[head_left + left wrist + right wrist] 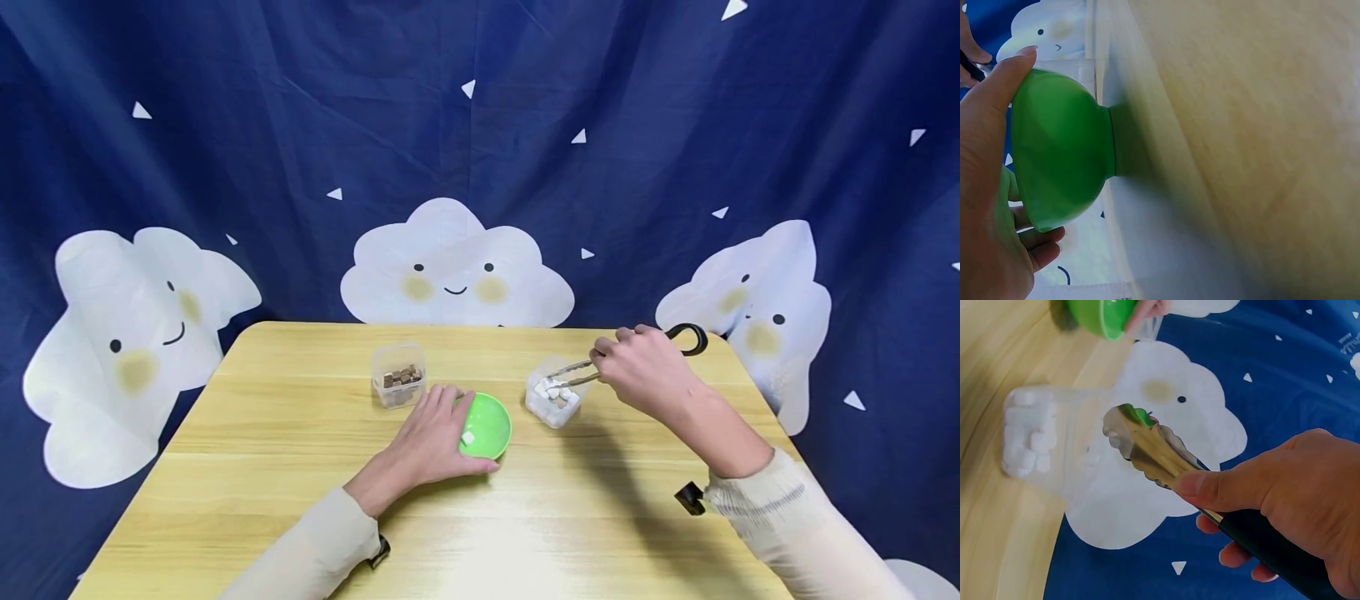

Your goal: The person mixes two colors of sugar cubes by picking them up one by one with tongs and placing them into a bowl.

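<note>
My left hand (431, 433) grips a green bowl (489, 421) by its rim, the thumb on the near side and the fingers on the far side. One white cube (468, 437) lies inside the bowl. Metal tongs (1154, 447) with a black handle are held in my right hand (648, 371), the thumb pressing on one arm. Their tips are at the mouth of a clear container (1063, 440) full of white cubes (1032, 434). Whether a cube sits between the tips cannot be made out.
A second clear container (399, 396) with brown cubes (402, 377) stands behind and left of the bowl. Everything stands on a wooden table (300, 467). Behind it hangs a dark blue curtain (420, 125) with cloud prints.
</note>
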Tool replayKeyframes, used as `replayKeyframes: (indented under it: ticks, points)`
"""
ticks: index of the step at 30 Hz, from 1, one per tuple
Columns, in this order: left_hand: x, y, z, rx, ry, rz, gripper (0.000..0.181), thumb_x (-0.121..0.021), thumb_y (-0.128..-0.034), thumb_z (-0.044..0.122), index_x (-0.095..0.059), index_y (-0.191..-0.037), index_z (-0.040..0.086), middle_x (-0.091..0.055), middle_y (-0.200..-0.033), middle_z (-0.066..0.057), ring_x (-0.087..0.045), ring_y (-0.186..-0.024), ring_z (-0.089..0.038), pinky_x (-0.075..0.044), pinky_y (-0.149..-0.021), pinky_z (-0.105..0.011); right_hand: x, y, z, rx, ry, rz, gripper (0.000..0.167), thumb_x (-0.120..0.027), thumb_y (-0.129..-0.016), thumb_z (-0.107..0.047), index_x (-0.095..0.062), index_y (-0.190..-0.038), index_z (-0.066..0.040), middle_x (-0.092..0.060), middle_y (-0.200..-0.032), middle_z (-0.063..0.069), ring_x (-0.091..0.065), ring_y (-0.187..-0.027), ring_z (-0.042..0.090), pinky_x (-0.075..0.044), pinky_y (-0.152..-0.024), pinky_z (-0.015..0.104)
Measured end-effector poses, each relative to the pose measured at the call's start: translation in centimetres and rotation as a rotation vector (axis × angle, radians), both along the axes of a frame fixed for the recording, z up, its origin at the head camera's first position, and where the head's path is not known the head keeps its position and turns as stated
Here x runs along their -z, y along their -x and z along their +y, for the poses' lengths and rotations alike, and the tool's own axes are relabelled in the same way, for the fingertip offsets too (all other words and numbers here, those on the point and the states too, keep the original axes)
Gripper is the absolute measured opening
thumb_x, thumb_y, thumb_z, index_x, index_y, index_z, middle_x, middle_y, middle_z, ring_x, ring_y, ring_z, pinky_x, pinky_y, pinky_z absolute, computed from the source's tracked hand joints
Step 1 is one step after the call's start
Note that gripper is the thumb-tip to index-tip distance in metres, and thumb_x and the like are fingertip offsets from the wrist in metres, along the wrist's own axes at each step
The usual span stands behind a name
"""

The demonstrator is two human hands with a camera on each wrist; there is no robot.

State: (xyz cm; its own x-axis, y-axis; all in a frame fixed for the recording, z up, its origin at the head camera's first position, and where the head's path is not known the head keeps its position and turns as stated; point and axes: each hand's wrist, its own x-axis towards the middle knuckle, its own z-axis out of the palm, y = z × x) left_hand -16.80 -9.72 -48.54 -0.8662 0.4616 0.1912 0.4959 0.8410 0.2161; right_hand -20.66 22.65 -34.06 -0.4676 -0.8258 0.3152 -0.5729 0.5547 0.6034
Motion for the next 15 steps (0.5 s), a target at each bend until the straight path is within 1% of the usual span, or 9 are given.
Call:
replayKeyframes:
  ticks: [6,9,15]
  points:
    - [0.0,0.0,0.0,0.008,-0.006,0.005,0.117,-0.068,-0.0698,0.087,-0.05,-0.15,0.004,-0.054,-0.119,-0.007,-0.043,-0.102,-0.02,-0.039,-0.09,-0.033,-0.1,-0.4,-0.2,0.004,0.025,-0.035,0.025,-0.091,-0.072,-0.027,-0.074,-0.083,-0.013,-0.066,-0.076,-0.001,-0.058,-0.063,0.023,-0.046,-0.055,0.035]
    - [0.0,0.0,0.0,0.009,-0.01,0.004,0.117,-0.069,-0.0696,0.087,-0.051,-0.15,0.003,-0.054,-0.12,-0.008,-0.043,-0.102,-0.021,-0.039,-0.091,-0.034,-0.3,-0.6,-0.4,-0.006,0.038,-0.047,0.026,-0.091,-0.072,-0.029,-0.074,-0.084,-0.013,-0.066,-0.076,-0.001,-0.059,-0.063,0.023,-0.047,-0.055,0.035]
    - [0.1,0.0,0.0,0.008,0.001,0.017,0.118,-0.067,-0.0696,0.088,-0.05,-0.15,0.004,-0.055,-0.12,-0.008,-0.043,-0.102,-0.021,-0.04,-0.091,-0.035,-0.4,-1.1,-1.1,-0.03,0.055,-0.036,0.029,-0.09,-0.073,-0.034,-0.075,-0.088,-0.015,-0.067,-0.078,-0.003,-0.062,-0.065,0.022,-0.051,-0.058,0.035]
